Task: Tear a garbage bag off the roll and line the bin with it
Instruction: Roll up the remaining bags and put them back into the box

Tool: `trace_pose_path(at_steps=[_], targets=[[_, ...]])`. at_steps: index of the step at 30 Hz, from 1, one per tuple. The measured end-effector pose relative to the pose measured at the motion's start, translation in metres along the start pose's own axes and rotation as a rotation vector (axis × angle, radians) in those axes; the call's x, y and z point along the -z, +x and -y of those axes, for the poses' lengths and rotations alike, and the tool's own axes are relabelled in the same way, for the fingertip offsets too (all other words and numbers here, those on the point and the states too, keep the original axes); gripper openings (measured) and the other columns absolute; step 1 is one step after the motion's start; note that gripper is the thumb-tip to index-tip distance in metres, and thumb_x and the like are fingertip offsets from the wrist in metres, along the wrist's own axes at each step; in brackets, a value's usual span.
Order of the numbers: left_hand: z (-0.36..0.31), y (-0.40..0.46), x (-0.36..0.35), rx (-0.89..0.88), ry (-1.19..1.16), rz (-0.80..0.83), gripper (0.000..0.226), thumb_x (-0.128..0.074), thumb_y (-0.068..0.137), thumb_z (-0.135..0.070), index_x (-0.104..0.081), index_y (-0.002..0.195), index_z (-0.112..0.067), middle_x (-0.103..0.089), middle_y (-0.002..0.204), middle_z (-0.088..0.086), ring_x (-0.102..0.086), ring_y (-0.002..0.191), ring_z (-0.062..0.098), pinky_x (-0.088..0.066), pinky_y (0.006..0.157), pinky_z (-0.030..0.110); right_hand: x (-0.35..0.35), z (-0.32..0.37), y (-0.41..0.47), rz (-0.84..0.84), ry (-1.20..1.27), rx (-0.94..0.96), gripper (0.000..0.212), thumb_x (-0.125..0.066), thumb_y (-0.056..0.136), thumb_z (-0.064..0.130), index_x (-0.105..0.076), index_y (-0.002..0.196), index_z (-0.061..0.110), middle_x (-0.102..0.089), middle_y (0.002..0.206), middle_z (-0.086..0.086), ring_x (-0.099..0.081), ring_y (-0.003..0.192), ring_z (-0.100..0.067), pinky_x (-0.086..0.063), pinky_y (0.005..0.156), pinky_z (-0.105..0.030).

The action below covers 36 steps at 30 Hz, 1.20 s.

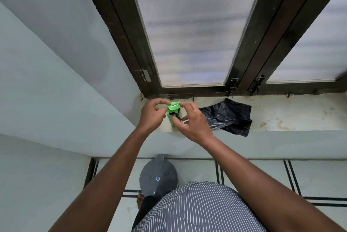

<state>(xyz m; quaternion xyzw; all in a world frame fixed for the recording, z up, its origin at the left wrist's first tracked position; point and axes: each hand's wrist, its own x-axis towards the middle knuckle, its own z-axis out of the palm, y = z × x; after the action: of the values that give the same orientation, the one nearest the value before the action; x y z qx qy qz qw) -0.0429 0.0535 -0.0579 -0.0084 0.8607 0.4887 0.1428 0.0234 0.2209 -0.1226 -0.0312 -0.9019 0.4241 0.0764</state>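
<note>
A small green box (173, 113) of garbage bags stands upright on the window sill (293, 115), its top flap open and black bag material showing in its front opening. My left hand (152, 114) grips the box's left side near the top. My right hand (191, 121) holds its right side, fingers at the flap and thumb by the opening. A loose black garbage bag (228, 117) lies crumpled on the sill just right of my right hand. The grey bin (158, 177), lid closed, stands on the floor below the sill, partly hidden by my arms.
A dark-framed window (193, 30) with frosted panes rises behind the sill. A pale wall (47, 81) closes in on the left. Below are floor tiles with black lines (293, 177), my striped shirt and one foot beside the bin.
</note>
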Motion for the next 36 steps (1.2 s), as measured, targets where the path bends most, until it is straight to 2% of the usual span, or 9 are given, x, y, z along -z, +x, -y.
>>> trace_pose_path(at_steps=[3,8,13,16,19,22,25,33,36], targets=[[0.003,-0.003,-0.002,0.027,-0.042,0.003,0.036,-0.060,0.092,-0.002,-0.086,0.102,-0.025,-0.074,0.125,-0.001,-0.073,0.109,0.014,-0.065,0.096,0.043,0.005,0.001,0.002,0.000,0.153,-0.116,0.033,-0.063,0.103,0.051,-0.053,0.121,0.025,-0.066,0.112,0.003,-0.074,0.072,-0.005,-0.055,0.064,-0.037],[0.014,-0.002,-0.007,-0.055,-0.026,-0.032,0.029,-0.064,0.102,-0.004,-0.085,0.113,-0.020,-0.076,0.119,-0.005,-0.071,0.100,0.003,-0.055,0.075,0.009,0.014,0.003,0.007,0.064,0.205,-0.108,0.031,-0.063,0.107,0.048,-0.053,0.133,0.034,-0.068,0.124,0.005,-0.078,0.071,-0.011,-0.063,0.072,-0.039],[0.025,-0.003,-0.014,0.030,-0.064,-0.047,0.036,-0.049,0.111,-0.005,-0.067,0.139,-0.018,-0.071,0.135,-0.001,-0.069,0.124,0.020,-0.061,0.103,0.043,0.019,0.001,0.011,0.047,0.046,-0.030,0.036,-0.065,0.108,0.051,-0.072,0.138,0.033,-0.067,0.124,0.008,-0.072,0.070,-0.007,-0.059,0.074,-0.034],[0.038,-0.011,-0.019,0.045,0.030,0.061,0.052,-0.055,0.103,0.002,-0.055,0.152,-0.017,-0.065,0.148,0.005,-0.064,0.135,0.024,-0.056,0.108,0.041,0.024,0.002,0.016,0.047,-0.020,-0.015,0.040,-0.067,0.106,0.055,-0.077,0.136,0.031,-0.066,0.123,0.009,-0.072,0.072,-0.006,-0.061,0.076,-0.036],[0.046,-0.017,-0.026,-0.026,0.120,0.087,0.067,-0.079,0.096,-0.030,-0.050,0.156,-0.022,-0.066,0.148,0.000,-0.065,0.132,0.018,-0.058,0.106,0.038,0.031,0.006,0.023,0.087,-0.104,0.019,0.040,-0.072,0.102,0.057,-0.081,0.129,0.029,-0.069,0.129,0.013,-0.073,0.077,-0.004,-0.062,0.079,-0.034],[0.045,-0.017,-0.033,-0.063,0.160,0.010,0.089,-0.083,0.090,-0.052,-0.041,0.162,-0.021,-0.069,0.146,0.003,-0.071,0.124,0.021,-0.063,0.100,0.043,0.039,0.013,0.031,0.136,-0.167,0.011,0.040,-0.075,0.098,0.059,-0.082,0.125,0.032,-0.074,0.128,0.017,-0.073,0.083,-0.001,-0.063,0.083,-0.035],[0.042,-0.019,-0.036,-0.101,0.223,-0.017,0.098,-0.081,0.092,-0.051,-0.028,0.168,-0.018,-0.069,0.148,0.006,-0.073,0.124,0.026,-0.063,0.098,0.046,0.049,0.020,0.042,0.183,-0.238,-0.025,0.041,-0.079,0.093,0.063,-0.080,0.122,0.034,-0.078,0.121,0.017,-0.073,0.089,-0.002,-0.062,0.081,-0.035],[0.038,-0.023,-0.037,-0.201,0.299,-0.032,0.084,-0.077,0.096,-0.048,-0.030,0.160,-0.022,-0.082,0.120,0.001,-0.077,0.092,0.022,-0.062,0.074,0.038,0.061,0.044,0.065,0.344,-0.445,-0.010,0.054,-0.086,0.087,0.057,-0.064,0.132,0.036,-0.076,0.117,0.007,-0.071,0.097,-0.019,-0.059,0.082,-0.039],[0.038,-0.023,-0.037,-0.250,0.314,-0.002,0.079,-0.077,0.096,-0.048,-0.029,0.156,-0.030,-0.081,0.121,0.002,-0.077,0.090,0.025,-0.064,0.075,0.042,0.060,0.050,0.075,0.396,-0.553,-0.027,0.060,-0.089,0.083,0.056,-0.065,0.133,0.033,-0.072,0.117,0.003,-0.067,0.099,-0.023,-0.051,0.076,-0.038]])
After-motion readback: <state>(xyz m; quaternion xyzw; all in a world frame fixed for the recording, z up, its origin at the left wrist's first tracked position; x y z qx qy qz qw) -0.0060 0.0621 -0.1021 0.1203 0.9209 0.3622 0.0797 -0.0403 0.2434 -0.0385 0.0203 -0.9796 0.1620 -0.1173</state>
